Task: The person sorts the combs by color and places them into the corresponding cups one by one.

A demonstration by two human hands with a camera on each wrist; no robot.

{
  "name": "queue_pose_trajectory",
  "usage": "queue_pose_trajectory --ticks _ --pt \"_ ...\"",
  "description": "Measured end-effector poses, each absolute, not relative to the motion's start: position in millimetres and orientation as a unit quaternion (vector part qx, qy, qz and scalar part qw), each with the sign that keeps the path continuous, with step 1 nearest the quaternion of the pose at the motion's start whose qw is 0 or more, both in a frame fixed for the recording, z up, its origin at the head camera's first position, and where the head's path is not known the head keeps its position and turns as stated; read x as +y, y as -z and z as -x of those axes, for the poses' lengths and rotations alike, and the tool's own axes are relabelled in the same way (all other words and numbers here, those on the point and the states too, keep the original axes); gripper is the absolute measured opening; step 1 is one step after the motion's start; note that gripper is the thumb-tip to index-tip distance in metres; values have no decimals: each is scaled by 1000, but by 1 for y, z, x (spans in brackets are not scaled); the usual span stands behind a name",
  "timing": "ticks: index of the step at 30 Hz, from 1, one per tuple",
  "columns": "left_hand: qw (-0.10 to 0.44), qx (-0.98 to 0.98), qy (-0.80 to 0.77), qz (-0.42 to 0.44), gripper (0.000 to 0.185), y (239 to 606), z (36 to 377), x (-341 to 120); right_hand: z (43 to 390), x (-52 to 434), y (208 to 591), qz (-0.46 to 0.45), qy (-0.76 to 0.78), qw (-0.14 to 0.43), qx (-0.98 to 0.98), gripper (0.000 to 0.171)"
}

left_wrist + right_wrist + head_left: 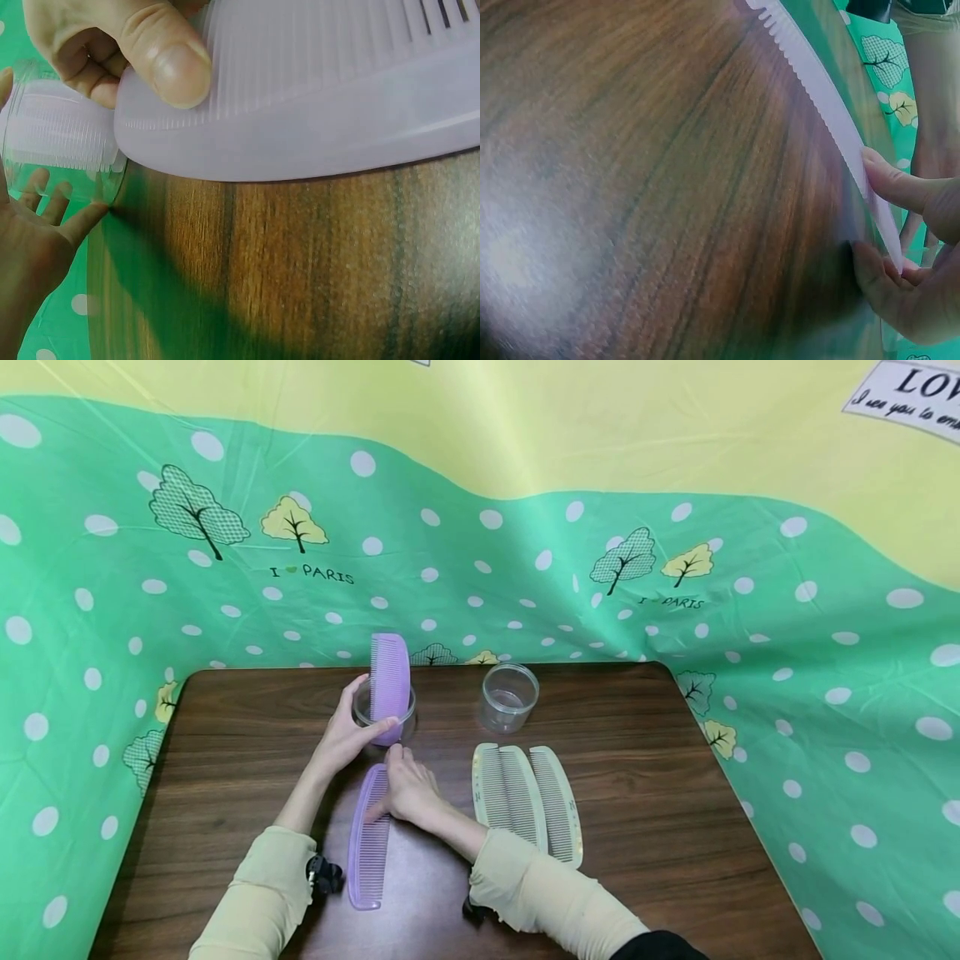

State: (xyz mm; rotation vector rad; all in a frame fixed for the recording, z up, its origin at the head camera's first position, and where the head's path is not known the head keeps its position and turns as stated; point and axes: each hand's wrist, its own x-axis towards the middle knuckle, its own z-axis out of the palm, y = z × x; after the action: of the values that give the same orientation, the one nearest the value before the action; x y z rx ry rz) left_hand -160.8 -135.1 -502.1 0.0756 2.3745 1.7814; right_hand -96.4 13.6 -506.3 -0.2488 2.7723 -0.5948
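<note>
Left hand [347,735]: fingers curled round a clear jar [409,718] containing a standing purple comb [391,672]. Right hand [411,789]: thumb and fingers pinching a second purple comb [366,868] at the jar's six o'clock. Another clear jar [509,700]: three o'clock.

This is a screened-off tabletop: a green-and-yellow cloth sheet with white dots, printed trees and "PARIS" lettering [450,543] hangs behind and along both sides of a dark brown wood-grain table [637,793]. Lilac plastic combs [366,852], pale green plastic combs [521,793] and clear round jars [493,714] give it a household air, though with the room hidden, home or studio cannot be told.
</note>
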Motion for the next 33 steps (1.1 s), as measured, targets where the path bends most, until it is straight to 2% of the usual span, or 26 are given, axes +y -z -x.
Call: queue_pose_trajectory --ticks 7,14,21,33 --pt "94 797 -596 -30 93 477 150 -132 93 13 510 80 288 140 944 93" --pt "87 795 -599 -29 98 479 151 -132 90 16 513 69 347 139 925 87" --pt "89 792 -604 -26 94 476 150 -131 87 21 513 55 399 144 904 85" --pt "96 796 -597 -20 94 473 148 -131 86 33 513 19 562 190 805 73"
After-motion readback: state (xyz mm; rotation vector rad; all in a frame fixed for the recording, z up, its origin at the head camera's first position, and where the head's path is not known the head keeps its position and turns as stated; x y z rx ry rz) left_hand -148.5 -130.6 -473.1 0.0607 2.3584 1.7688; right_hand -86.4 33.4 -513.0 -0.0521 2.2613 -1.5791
